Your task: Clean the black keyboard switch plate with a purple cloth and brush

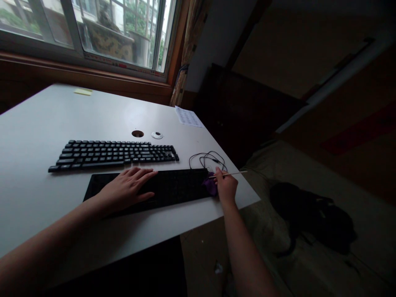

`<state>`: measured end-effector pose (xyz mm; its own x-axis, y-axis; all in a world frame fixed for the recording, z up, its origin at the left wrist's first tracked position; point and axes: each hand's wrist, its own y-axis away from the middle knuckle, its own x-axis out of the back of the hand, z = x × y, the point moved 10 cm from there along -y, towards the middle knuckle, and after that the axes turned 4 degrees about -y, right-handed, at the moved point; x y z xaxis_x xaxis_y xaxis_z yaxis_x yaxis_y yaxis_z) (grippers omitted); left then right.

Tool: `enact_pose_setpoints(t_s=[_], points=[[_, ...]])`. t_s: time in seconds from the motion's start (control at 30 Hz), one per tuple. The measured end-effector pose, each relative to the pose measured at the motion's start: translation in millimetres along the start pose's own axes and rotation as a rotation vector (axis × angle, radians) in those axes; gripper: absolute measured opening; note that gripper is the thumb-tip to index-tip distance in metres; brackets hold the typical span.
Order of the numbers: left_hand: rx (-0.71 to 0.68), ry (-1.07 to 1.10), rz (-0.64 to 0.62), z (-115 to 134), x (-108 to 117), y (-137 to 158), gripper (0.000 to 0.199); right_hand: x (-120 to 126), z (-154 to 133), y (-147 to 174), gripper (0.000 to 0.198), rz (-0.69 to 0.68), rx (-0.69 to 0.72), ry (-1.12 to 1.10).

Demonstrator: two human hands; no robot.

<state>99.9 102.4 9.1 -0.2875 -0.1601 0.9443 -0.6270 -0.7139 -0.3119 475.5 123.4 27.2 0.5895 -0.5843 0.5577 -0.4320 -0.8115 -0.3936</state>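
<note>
A black keyboard base (176, 187) lies near the table's front edge; keycaps cannot be made out on its dark surface. My left hand (131, 183) rests on it, fingers stretched out and holding nothing. At the base's right end, my right hand (227, 186) is closed around a thin light-coloured stick (238, 172), which points left. A crumpled purple cloth (210, 185) sits under the stick's left end, against my right fingers; whether they also grip the cloth is unclear. Behind the base, black keycaps (102, 153) are laid out in keyboard rows.
A black cable (201, 154) coils behind my right hand on the white table (108, 109). Farther back are a round hole (137, 134), its white cover (157, 135), a printed sheet (188, 117) and a yellow slip (83, 91). A dark bag-like object (312, 216) lies to the right.
</note>
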Motion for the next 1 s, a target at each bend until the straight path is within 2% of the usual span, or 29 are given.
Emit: enact_pose_setpoints(t_s=[0.27,0.67,0.73,0.9,1.0], points=[[-0.002,-0.028,-0.023,0,-2,0,0.072,-17,-16,-4,0.067,-0.094,0.08,0.021],[-0.013,-0.039,-0.007,0,-3,0,0.071,-50,-36,7,0.057,-0.306,0.09,-0.101],[-0.015,-0.038,-0.004,0,-3,0,0.071,-43,-29,2,0.059,-0.268,0.088,-0.063],[-0.014,-0.035,-0.004,0,-2,0,0.071,-4,9,-18,0.064,-0.069,0.049,0.12],[-0.005,-0.036,-0.01,0,-2,-1,0.072,0,23,-20,0.065,-0.075,0.039,0.146]])
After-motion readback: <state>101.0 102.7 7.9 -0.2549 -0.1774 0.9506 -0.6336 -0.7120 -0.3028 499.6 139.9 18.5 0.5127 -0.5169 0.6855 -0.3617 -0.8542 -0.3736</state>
